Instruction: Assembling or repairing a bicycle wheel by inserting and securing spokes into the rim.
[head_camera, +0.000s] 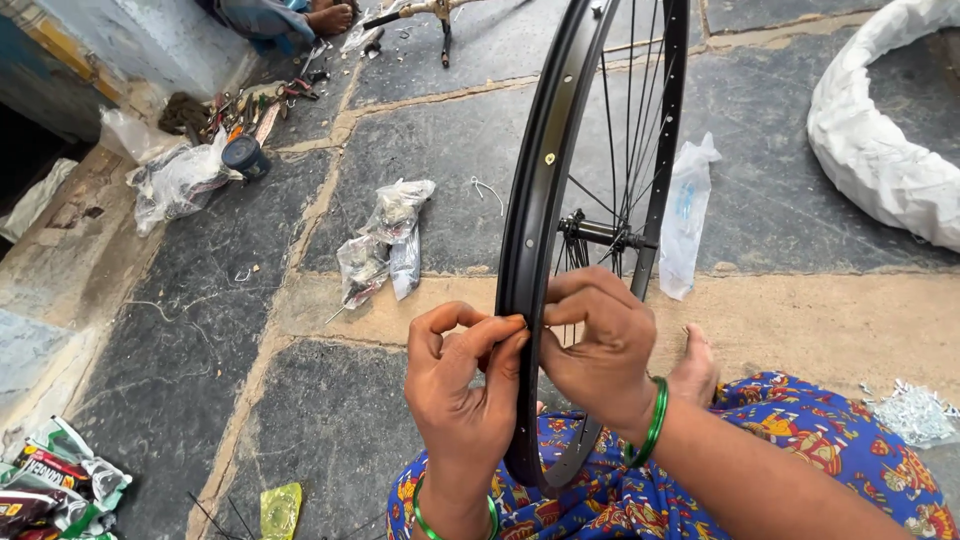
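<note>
Near the lower middle of the frame, a black bicycle wheel rim (545, 170) stands upright on its edge, its lowest part resting in the lap of a seated person in a blue floral garment (800, 450). Both hands meet on the rim's edge. The left hand (465, 375) pinches the rim between thumb and curled fingertips, probably to keep it steady. The right hand (600, 345) is curled narrow around the inner side, fingers tucked in by the spokes (630, 130); whether it grips some small part cannot be told. Green bangles (652, 425) ring both wrists. Behind the hands, the hub (590, 232) sits at the wheel's centre, spokes fanning upward. A bare foot (692, 365) shows just right of the rim. On the stone floor (200, 330) lie clear bags of small parts (385, 240) left of centre, another clear bag (685, 215) right of the wheel, a white wrapped tyre (880, 150) at upper right, and a dark tin (245, 157) among tools at upper left.
</note>
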